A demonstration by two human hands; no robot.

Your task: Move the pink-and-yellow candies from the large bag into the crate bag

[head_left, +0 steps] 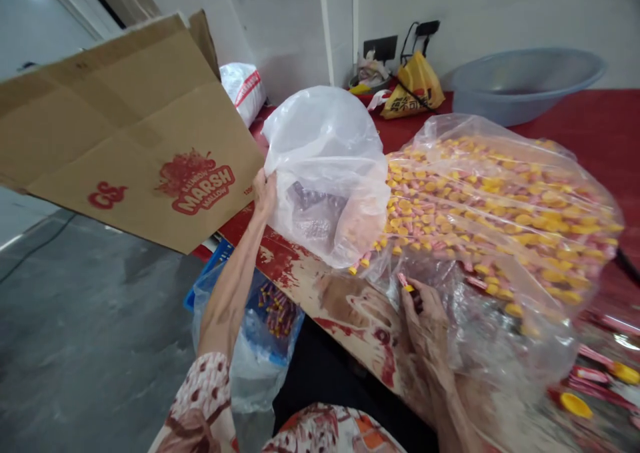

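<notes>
My left hand (265,192) is closed on the left edge of a cloudy white plastic bag (325,130), which stands puffed up with its mouth facing me. To the right lies a large clear plastic bag (505,203), full of small pink tubes with yellow caps; several spill out near the white bag. My right hand (425,313) is over the table's front edge, its fingers closed around one small pink tube with a yellow cap (406,282). A dark patch shows between those fingers; I cannot tell what it is. Crumpled clear plastic lies beside this hand.
A big cardboard box (125,133) juts in at the left. Below the red table (620,120) sits a blue crate (213,273) lined with plastic, with more capped tubes inside. A blue basin (525,86) and a yellow bag (415,86) stand at the back. Loose pieces lie at lower right.
</notes>
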